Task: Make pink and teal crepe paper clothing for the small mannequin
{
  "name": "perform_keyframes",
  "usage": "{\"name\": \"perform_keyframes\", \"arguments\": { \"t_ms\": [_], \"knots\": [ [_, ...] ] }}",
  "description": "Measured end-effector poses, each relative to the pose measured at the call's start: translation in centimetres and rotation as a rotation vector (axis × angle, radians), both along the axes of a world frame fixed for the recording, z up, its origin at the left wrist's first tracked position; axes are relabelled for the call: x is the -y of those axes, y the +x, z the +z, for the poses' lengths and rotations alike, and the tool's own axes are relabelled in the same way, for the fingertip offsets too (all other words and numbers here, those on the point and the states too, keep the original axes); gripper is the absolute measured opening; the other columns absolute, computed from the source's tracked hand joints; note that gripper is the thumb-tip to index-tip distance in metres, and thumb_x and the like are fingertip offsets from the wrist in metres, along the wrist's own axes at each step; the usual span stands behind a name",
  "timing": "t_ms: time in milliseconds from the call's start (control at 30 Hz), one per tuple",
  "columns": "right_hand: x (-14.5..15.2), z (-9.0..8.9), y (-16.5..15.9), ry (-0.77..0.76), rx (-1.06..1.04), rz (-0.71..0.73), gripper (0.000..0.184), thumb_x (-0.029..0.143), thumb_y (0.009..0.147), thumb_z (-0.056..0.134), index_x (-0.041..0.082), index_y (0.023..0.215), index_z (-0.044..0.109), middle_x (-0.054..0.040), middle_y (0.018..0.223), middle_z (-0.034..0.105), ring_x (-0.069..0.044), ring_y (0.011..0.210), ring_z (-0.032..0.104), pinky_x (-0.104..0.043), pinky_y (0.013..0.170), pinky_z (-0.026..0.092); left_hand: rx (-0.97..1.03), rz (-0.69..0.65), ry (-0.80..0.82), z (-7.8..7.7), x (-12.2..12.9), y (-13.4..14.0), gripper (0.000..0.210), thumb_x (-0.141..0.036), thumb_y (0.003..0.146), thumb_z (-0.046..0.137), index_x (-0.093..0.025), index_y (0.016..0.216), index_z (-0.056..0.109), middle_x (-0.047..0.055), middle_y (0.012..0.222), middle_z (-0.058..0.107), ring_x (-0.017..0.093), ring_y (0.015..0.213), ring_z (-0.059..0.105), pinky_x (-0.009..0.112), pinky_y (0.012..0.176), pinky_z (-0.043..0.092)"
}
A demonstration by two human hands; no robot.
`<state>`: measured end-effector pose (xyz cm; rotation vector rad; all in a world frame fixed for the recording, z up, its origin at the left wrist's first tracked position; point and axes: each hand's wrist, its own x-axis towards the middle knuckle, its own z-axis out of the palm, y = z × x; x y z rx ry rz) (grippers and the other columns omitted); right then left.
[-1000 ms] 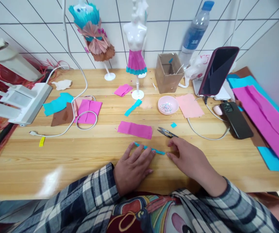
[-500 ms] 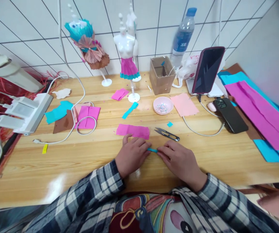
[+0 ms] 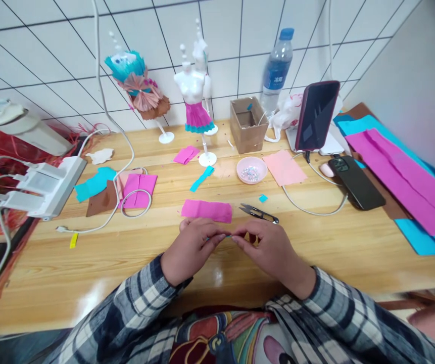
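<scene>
Both hands met at the near middle of the wooden table [image 3: 316, 253]. Left hand [image 3: 189, 250] and right hand [image 3: 272, 250] were curled inward, fingertips almost touching, pinched together on a thin teal strip [image 3: 223, 236]. Only a sliver of the strip showed between the fingers; the rest was hidden inside the grips, so its length could not be told. It seemed raised just off the tabletop, though the angle left that uncertain.

Just beyond the hands lay a magenta paper piece [image 3: 206, 210], flat, its near edge partly covered by the left knuckles. Small thread snips [image 3: 258, 213] lay just beside it to the right, blades pointing left, near the right hand but apart from it. A tiny teal scrap [image 3: 263, 198] sat behind the snips.

Farther back: a pink dish of beads [image 3: 251, 170], a pale pink sheet [image 3: 284, 168], a cardboard box [image 3: 246, 124], and a white mannequin in a magenta skirt [image 3: 196, 108]. A second dressed figure [image 3: 137, 88] stood to its left. The water bottle [image 3: 276, 71] was blurred.

A dark phone [image 3: 355, 182] lay flat at right; another [image 3: 316, 115] was propped upright. Large magenta and teal sheets [image 3: 402, 182] ran off the right edge. A power strip [image 3: 46, 187] at left was partly cut off.
</scene>
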<state>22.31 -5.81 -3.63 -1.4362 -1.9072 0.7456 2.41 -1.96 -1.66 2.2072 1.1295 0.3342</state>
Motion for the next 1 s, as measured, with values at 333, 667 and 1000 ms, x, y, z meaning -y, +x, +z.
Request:
{"name": "perform_keyframes", "arguments": {
  "t_ms": [333, 667, 1000],
  "knots": [
    [-0.1, 1.3, 0.0, -0.12, -0.106, 0.01, 0.01, 0.024, 0.085, 0.062, 0.022, 0.08, 0.07, 0.0021, 0.072, 0.068, -0.012, 0.062, 0.058, -0.025, 0.057, 0.041, 0.016, -0.005, -0.087, 0.9, 0.1, -0.9, 0.023, -0.036, 0.091, 0.052, -0.021, 0.08, 0.066, 0.002, 0.08, 0.068, 0.017, 0.08, 0.061, 0.03, 0.073, 0.045],
    [0.0, 0.7, -0.9, -0.145, -0.175, 0.02, 0.013, 0.029, 0.081, 0.066, 0.021, 0.091, 0.068, -0.0009, 0.086, 0.07, -0.014, 0.073, 0.062, -0.025, 0.059, 0.046, -0.052, 0.043, -0.028, 1.3, 1.1, -0.6, 0.02, -0.034, 0.09, 0.052, -0.023, 0.08, 0.066, -0.003, 0.078, 0.066, 0.016, 0.083, 0.059, 0.039, 0.09, 0.031],
    [0.1, 0.3, 2.5, 0.255, 0.096, 0.141, 0.009, 0.026, 0.089, 0.06, 0.023, 0.086, 0.069, -0.0023, 0.084, 0.069, -0.015, 0.079, 0.061, -0.029, 0.072, 0.048, -0.146, 0.04, 0.201, -0.5, 1.1, -2.6, 0.012, -0.032, 0.087, 0.058, -0.031, 0.093, 0.068, -0.003, 0.086, 0.071, 0.02, 0.091, 0.062, 0.054, 0.102, 0.015]
  ]
}}
